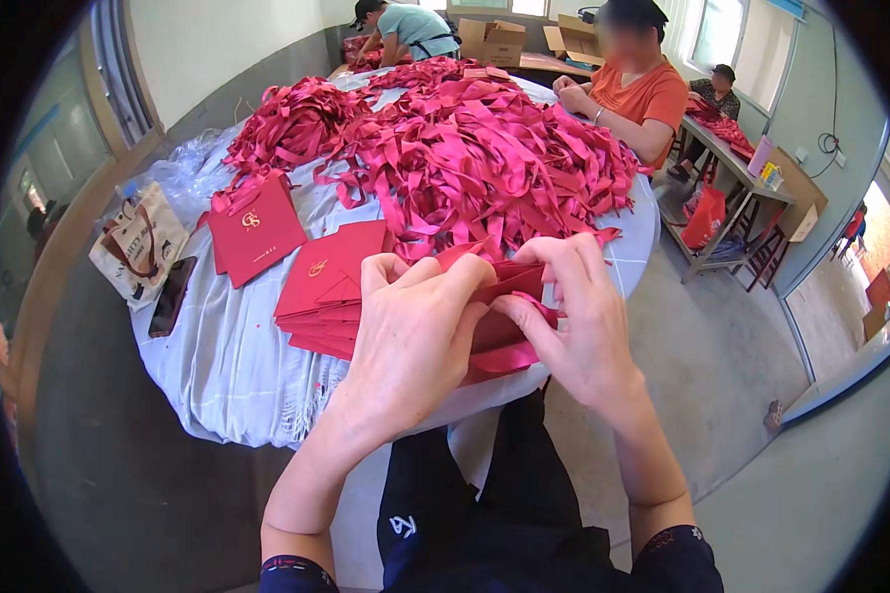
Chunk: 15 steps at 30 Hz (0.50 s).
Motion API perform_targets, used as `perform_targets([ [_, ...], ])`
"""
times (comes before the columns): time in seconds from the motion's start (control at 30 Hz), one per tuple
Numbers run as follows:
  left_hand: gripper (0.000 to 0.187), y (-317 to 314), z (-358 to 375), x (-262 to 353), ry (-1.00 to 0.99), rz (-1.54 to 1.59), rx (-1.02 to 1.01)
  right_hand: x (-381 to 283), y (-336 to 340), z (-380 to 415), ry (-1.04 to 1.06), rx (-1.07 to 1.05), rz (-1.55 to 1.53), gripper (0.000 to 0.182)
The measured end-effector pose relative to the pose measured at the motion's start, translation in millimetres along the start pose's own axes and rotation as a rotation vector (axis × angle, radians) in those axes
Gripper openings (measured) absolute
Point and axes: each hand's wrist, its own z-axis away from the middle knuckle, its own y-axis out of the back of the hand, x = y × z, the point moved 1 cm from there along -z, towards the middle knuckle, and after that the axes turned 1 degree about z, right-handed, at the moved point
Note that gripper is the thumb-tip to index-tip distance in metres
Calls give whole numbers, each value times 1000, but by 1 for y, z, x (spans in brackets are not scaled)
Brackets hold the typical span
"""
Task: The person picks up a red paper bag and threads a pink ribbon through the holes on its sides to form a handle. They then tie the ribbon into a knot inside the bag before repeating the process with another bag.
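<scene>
Just over the table's near edge, my left hand (415,321) and my right hand (588,331) pinch the top edge of a red paper bag (492,334). A pink-red ribbon (504,360) hangs across the bag below my fingers. The fingertips of my left hand are partly hidden behind the paper; my right thumb presses at the bag's rim. Left of my left hand lies a stack of flat red paper bags (326,282) with gold lettering. Farther left are more red bags (257,229), also printed in gold.
A large heap of pink-red ribbons (494,148) covers much of the round table. A phone (171,296), a canvas tote bag (140,245) and clear plastic wrap (193,163) lie at left. A person in orange (638,99) sits at the far right side.
</scene>
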Motion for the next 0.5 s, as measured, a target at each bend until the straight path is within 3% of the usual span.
perform_targets([
  [0.1, 17, -1, 1, 0, -10, -24, -20, 13, 6, -8, 153, -132, -35, 28],
  [0.23, 16, -2, 3, 3, 1, -54, -19, 17, 19, -28, 127, -428, -144, 20],
  [0.37, 21, -3, 5, 3, -9, -18, 12, 25, 23, -50, -68, -674, -297, 19],
  [0.5, 28, -5, 5, 2, -34, 30, 76, 24, 19, -77, -178, -955, -139, 23],
])
